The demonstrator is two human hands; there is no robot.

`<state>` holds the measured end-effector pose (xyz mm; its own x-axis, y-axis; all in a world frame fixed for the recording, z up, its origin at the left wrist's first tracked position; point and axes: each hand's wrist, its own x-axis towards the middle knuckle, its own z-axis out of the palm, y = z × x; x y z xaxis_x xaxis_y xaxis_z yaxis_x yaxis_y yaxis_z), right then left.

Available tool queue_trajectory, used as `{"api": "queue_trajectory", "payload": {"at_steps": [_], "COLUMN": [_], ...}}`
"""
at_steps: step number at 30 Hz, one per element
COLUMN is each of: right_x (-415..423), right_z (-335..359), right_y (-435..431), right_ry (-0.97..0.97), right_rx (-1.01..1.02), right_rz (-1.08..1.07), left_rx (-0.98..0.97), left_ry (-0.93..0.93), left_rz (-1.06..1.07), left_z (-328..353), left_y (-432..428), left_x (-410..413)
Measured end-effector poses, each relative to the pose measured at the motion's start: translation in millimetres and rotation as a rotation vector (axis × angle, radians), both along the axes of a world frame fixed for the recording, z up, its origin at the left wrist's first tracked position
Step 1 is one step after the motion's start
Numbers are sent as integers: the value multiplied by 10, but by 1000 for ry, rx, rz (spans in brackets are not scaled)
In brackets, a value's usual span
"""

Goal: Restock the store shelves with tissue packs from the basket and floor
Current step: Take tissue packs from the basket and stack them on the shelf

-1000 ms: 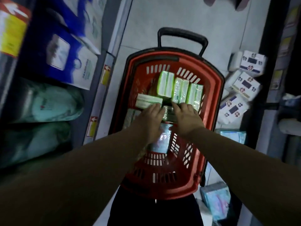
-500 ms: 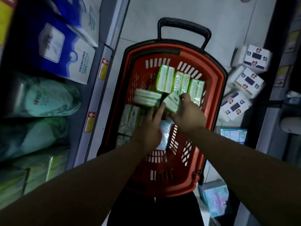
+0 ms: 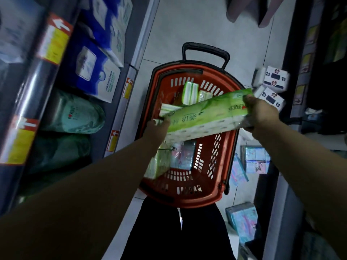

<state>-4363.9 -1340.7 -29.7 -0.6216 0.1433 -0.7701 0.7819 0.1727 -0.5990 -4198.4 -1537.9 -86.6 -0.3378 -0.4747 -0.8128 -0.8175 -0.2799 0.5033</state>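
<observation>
We grip green tissue pack (image 3: 204, 117) ends: left hand (image 3: 156, 129), fingers hidden beneath; right hand (image 3: 262, 113). Long axis crosswise over red basket (image 3: 206, 197).

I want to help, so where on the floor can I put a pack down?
Bare floor lies past the handle of the basket, and a thin strip runs between the basket and the left shelf. Right of the basket it is crowded: white boxes and blue packs.
</observation>
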Motion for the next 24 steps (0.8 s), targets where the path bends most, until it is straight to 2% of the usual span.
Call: {"api": "queue_trajectory", "payload": {"at_steps": [3,5,7,9,13,15,20,24], "right_x": [192,374,523,655,884,983,1267,1512], "right_z": [50,93,118,188,465,717,1432,2101], "right_y": [84,77,47,-14,-86,-64,-1,-14], "right_ry": [-181,-221,-208,-150,85,125,263,421], "right_rx": [-90,-66,-110,-166,-255,-275,-165,-180], "right_rz": [19,71,119,187,282,298,521,569], "left_rx": [214,199,122,98,80,-10,-256,-441], "left_ry": [94,173,208,246,341,384,424,454], "left_rz": [177,265,224,188,167,141,125,244], "left_z": [159,231,350,480,889,1147,2050,2875], "left_y": [-112,-174,-217,-254,-328,-355,-372,-225], "left_x": [105,153,232,359,639,759,1081,1359]}}
